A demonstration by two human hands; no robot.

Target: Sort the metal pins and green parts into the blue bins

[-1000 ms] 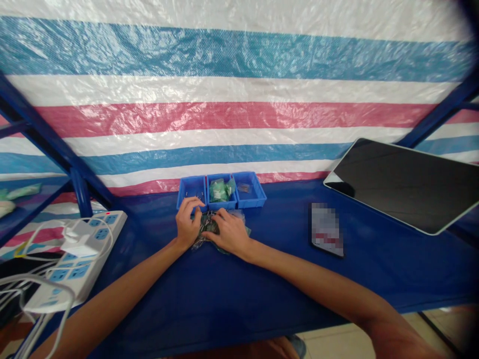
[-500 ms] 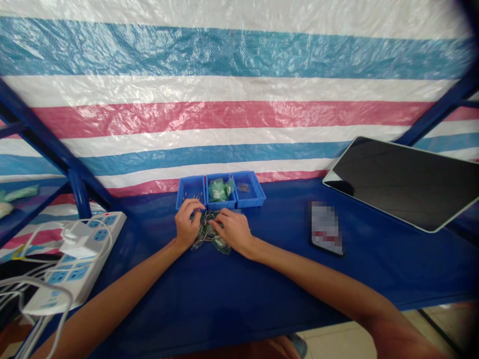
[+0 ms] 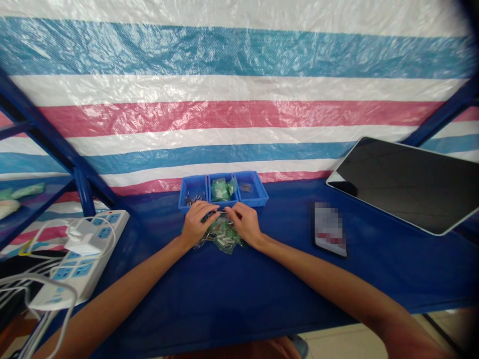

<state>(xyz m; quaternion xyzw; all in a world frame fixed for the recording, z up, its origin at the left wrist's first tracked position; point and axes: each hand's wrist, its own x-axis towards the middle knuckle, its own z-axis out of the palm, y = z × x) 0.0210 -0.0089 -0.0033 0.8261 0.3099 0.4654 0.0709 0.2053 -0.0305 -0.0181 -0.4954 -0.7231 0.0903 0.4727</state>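
My left hand [image 3: 197, 224] and my right hand [image 3: 245, 223] meet over a small heap of clear plastic bags with green parts [image 3: 223, 237] on the blue table cover. Both hands pinch at something thin between their fingertips, too small to make out. Just behind them stand three small blue bins: the left bin [image 3: 193, 192] holds small metal pins, the middle bin [image 3: 222, 189] holds green packets, the right bin [image 3: 250, 188] holds a few small bits.
A white power strip [image 3: 80, 262] with plugs and white cables lies at the left. A phone [image 3: 329, 230] lies right of my hands, and a dark tablet [image 3: 406, 183] leans at the far right. A striped tarp hangs behind, framed by blue metal bars.
My right hand has lifted off the heap of bags and moved slightly right, uncovering the green parts. Both hands' fingertips now meet above the heap.
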